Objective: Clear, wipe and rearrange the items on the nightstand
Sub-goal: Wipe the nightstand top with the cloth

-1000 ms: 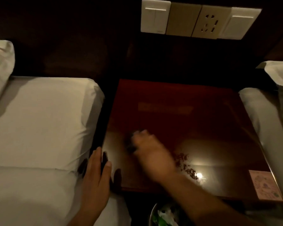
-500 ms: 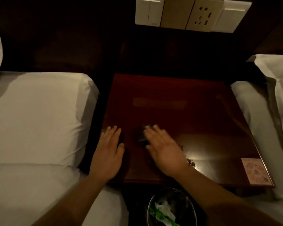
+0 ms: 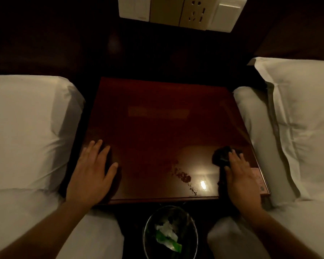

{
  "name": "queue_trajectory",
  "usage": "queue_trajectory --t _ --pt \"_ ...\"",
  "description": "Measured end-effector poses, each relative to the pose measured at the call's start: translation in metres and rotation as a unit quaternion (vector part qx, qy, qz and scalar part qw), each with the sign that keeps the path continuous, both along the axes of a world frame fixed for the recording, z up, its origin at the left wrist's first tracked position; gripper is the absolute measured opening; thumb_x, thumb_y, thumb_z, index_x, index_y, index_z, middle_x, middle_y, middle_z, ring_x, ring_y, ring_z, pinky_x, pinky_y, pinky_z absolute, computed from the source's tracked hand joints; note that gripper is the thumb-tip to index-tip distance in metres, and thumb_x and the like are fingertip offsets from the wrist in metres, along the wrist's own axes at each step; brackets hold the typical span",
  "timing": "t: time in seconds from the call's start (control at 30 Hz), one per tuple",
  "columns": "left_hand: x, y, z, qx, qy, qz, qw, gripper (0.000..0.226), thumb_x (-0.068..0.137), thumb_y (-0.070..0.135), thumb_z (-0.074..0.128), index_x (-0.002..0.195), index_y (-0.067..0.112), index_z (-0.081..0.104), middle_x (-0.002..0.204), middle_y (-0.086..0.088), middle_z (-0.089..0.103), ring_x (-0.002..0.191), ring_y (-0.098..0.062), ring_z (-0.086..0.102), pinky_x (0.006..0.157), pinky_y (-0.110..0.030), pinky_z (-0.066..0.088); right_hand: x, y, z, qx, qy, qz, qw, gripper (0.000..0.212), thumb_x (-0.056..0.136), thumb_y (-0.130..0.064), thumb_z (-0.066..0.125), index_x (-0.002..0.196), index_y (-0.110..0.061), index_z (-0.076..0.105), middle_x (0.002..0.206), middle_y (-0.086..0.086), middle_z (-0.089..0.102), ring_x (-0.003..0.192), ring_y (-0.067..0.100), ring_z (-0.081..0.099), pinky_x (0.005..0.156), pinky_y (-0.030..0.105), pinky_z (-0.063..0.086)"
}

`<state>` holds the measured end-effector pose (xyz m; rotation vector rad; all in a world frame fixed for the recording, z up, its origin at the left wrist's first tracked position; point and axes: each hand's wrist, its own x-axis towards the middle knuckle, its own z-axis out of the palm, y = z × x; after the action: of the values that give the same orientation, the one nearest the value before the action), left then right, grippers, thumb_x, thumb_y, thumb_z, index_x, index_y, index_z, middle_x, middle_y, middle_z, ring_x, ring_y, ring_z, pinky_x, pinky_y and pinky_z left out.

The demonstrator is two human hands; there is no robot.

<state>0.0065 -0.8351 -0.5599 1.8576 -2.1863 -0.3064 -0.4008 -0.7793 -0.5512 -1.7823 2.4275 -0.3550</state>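
Left hand (image 3: pixel 91 176) lies flat on the near left corner of the glossy dark red wooden nightstand top (image 3: pixel 157 131), fingers spread wide, bracing me as I lean in, I reckon. Right hand (image 3: pixel 240 179) presses a crumpled dark cloth (image 3: pixel 221 156) down by the right edge, fingers straight over it, not curled round it; flat pressure suits wiping. A scatter of dark brown crumbs (image 3: pixel 183 176) sits near the front edge between my hands, just above the round metal bin (image 3: pixel 148 221) — handy for sweeping them off. A small pink printed card (image 3: pixel 258 179) peeks out beside my right hand — its print is too small to read.
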Motion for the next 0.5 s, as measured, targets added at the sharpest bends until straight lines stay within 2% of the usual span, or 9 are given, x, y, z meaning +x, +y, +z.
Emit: queue_trajectory --t 0.07,0.13,0.2,0.27,0.33,0.37,0.43,0.5 --pt "-0.003 0.001 0.001 0.006 0.001 -0.001 1.000 0.074 0.093 0.057 0.025 0.144 0.007 0.045 0.158 -0.016 0.033 0.150 -0.030 0.020 0.122 -0.047 0.018 0.031 -0.010 -0.001 -0.032 -0.023 -0.088 0.995 0.049 0.097 -0.010 0.049 0.144 0.001 0.040 0.151 0.020 0.041 0.143 0.041 0.029 0.117 0.052 0.025" --pt "-0.003 0.000 0.001 0.005 0.033 0.006 0.999 0.075 0.090 0.057 0.029 0.142 0.008 0.048 0.157 -0.015 0.035 0.149 -0.029 0.022 0.122 -0.046 0.017 0.090 -0.022 0.004 -0.050 -0.053 -0.096 0.993 0.053 0.090 -0.002 0.055 0.142 0.003 0.042 0.148 0.026 0.042 0.140 0.047 0.031 0.115 0.056 0.027" --pt "-0.002 -0.003 0.003 0.013 0.114 0.022 0.993 0.069 0.088 0.053 0.037 0.137 0.008 0.055 0.153 -0.014 0.041 0.147 -0.027 0.028 0.121 -0.043 0.019 0.161 -0.026 0.008 -0.017 -0.043 0.043 0.998 0.060 0.093 -0.010 0.052 0.148 -0.002 0.031 0.156 0.023 0.028 0.145 0.046 0.019 0.119 0.056 0.019" --pt "0.007 -0.007 0.004 0.031 0.224 0.065 0.972 0.054 0.092 0.039 0.046 0.136 0.010 0.055 0.151 -0.012 0.045 0.143 -0.018 0.032 0.118 -0.036 0.021 0.228 -0.024 0.006 0.022 -0.008 0.205 0.979 0.064 0.096 -0.024 0.044 0.153 -0.009 0.020 0.162 0.017 0.015 0.149 0.041 0.007 0.121 0.052 0.010" --pt "0.012 -0.011 0.002 0.042 0.288 0.094 0.952 0.041 0.099 0.020 0.050 0.140 0.015 0.052 0.152 -0.010 0.045 0.139 -0.012 0.032 0.116 -0.032 0.020 0.259 -0.018 -0.001 0.017 0.025 0.298 0.954 0.058 0.097 -0.030 0.036 0.152 -0.015 0.027 0.161 0.009 0.024 0.149 0.035 0.014 0.121 0.048 0.014" --pt "0.012 -0.011 0.002 0.047 0.292 0.099 0.950 0.041 0.101 0.013 0.049 0.141 0.017 0.050 0.152 -0.010 0.044 0.139 -0.011 0.032 0.115 -0.031 0.020 0.258 -0.016 -0.001 0.007 0.026 0.329 0.944 0.056 0.098 -0.031 0.034 0.151 -0.016 0.030 0.161 0.006 0.027 0.149 0.032 0.016 0.121 0.045 0.014" --pt "0.011 -0.011 -0.002 0.037 0.262 0.093 0.960 0.041 0.101 0.011 0.048 0.142 0.016 0.049 0.153 -0.008 0.043 0.140 -0.011 0.031 0.116 -0.033 0.021 0.227 -0.015 0.000 0.007 0.012 0.385 0.923 0.056 0.099 -0.027 0.039 0.152 -0.015 0.026 0.162 0.005 0.023 0.150 0.028 0.011 0.123 0.041 0.005" --pt "0.010 -0.008 -0.007 0.010 0.211 0.064 0.975 0.043 0.102 0.025 0.047 0.144 0.017 0.047 0.154 -0.003 0.041 0.143 -0.015 0.031 0.116 -0.038 0.025 0.174 -0.013 -0.002 -0.006 0.031 0.379 0.925 0.058 0.097 -0.021 0.046 0.151 -0.012 0.028 0.161 0.008 0.024 0.150 0.029 0.014 0.122 0.042 0.002"
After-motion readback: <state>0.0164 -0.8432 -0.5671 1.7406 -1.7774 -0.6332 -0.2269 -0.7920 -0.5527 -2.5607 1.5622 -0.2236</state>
